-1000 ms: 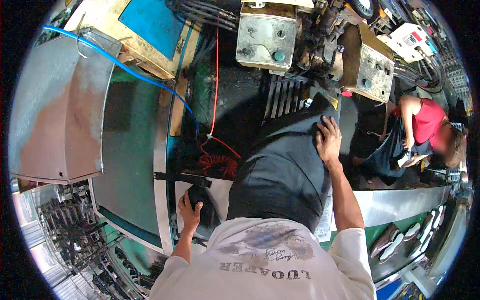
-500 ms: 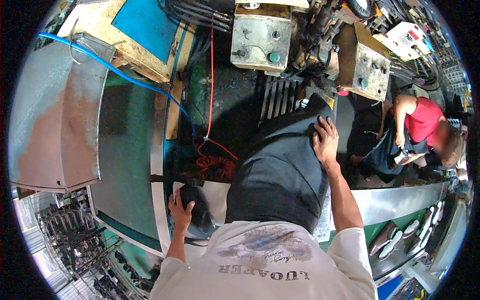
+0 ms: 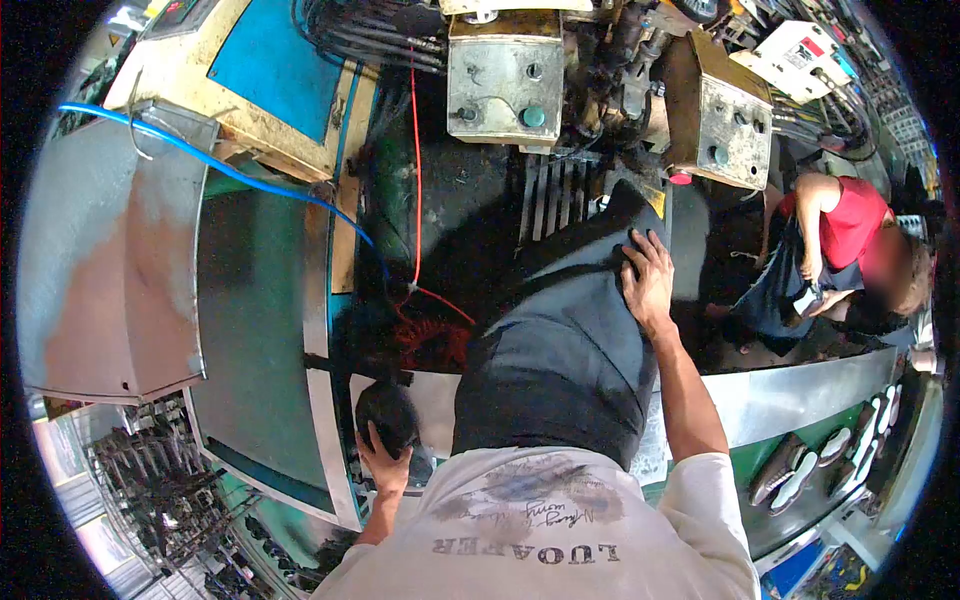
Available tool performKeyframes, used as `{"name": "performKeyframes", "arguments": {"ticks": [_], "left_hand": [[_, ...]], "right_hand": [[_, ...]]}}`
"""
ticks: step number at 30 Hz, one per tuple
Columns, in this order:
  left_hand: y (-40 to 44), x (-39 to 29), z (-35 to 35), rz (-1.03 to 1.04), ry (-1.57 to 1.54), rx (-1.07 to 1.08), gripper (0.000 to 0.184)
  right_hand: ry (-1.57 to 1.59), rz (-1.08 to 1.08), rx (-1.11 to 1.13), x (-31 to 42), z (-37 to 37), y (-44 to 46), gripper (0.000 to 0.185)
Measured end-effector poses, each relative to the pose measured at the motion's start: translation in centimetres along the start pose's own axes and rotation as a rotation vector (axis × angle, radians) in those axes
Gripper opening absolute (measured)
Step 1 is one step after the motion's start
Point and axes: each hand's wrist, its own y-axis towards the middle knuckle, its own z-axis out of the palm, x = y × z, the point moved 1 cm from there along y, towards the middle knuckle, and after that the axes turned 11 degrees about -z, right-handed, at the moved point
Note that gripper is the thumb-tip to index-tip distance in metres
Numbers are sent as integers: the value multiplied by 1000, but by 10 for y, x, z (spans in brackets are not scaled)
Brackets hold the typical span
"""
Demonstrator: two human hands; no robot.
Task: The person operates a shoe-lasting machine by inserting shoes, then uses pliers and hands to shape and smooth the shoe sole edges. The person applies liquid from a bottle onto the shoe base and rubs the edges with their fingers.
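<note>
On the left, my left hand (image 3: 385,462) has its fingers and thumb against the lower side of a dark rounded object (image 3: 388,412), which looks like a black shoe but is too dark to make out fully. This object is over the pale metal edge (image 3: 435,392) beside my legs. My right hand (image 3: 650,278) lies with fingers apart on the dark trousers (image 3: 570,350), near the knee, and holds nothing.
A long green belt (image 3: 255,330) runs at the left, beside a rusty metal cover (image 3: 120,270). Control boxes (image 3: 505,80) stand ahead. A person in red (image 3: 850,225) sits at the right, near brown shoes (image 3: 780,470). A red hose (image 3: 417,180) hangs ahead.
My left hand moved left, then back right and lower, and the dark object now shows rounder above its fingers. My right hand stays on the trousers. The surroundings shifted slightly in view.
</note>
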Motion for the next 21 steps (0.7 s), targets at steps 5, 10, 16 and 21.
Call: {"name": "performKeyframes", "arguments": {"ticks": [5, 10, 16, 21], "left_hand": [[2, 8, 0, 70, 18, -6, 120], [5, 13, -3, 57, 60, 40, 119], [5, 11, -2, 55, 89, 12, 120], [6, 11, -14, 109, 111, 37, 127]], "right_hand": [[12, 39, -19, -2, 0, -6, 34], [21, 59, -6, 3, -5, -3, 34], [14, 43, -24, 4, -2, -2, 34], [25, -29, -63, -1, 0, -6, 35]]}}
